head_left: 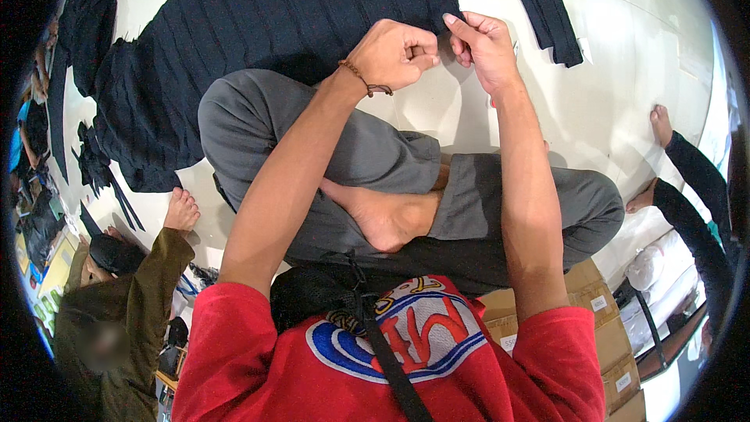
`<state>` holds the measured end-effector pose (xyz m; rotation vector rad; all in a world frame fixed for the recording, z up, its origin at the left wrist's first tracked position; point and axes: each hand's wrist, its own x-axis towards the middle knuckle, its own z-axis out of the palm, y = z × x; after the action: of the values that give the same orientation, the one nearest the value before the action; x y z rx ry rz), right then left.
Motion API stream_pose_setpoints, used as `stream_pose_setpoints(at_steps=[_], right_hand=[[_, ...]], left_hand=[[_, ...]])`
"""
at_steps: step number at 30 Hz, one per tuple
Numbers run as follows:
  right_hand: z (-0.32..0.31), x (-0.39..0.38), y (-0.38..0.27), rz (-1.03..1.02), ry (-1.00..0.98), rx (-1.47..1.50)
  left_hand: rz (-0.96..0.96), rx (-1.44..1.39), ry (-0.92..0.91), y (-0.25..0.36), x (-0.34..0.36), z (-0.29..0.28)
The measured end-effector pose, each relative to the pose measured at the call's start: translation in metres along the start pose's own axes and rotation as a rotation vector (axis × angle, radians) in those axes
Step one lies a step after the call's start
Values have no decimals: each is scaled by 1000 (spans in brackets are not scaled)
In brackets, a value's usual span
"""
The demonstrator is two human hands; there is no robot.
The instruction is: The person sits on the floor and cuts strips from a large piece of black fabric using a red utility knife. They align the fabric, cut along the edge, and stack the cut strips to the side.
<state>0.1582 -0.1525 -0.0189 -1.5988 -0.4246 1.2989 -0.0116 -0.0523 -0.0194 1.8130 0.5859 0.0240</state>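
A long dark navy cloth with pleat-like lines (312,8) lies spread over the floor in front of me and off to the left. At its right edge, my left hand (394,55) is closed, fingers curled in toward the thumb; a beaded bracelet circles that wrist. Just to the right, my right hand (483,45) is closed too, thumb and forefinger pinched together beside the cloth's edge. A small gap separates the hands. Whatever either one holds is too small or hidden to make out.
A narrow folded dark strip (543,8) lies at the upper right. Dark scraps (98,160) are on the left, near a seated person in brown (117,320). Another person's legs (691,195) are at the right. Cardboard boxes (601,305) stand behind me at the lower right.
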Motion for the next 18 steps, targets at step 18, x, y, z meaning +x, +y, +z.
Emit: stream_pose_setpoints(at_steps=[18], right_hand=[[-8, 1, -1, -49, -71, -55]], left_hand=[[248, -1003, 48, -10, -6, -46]])
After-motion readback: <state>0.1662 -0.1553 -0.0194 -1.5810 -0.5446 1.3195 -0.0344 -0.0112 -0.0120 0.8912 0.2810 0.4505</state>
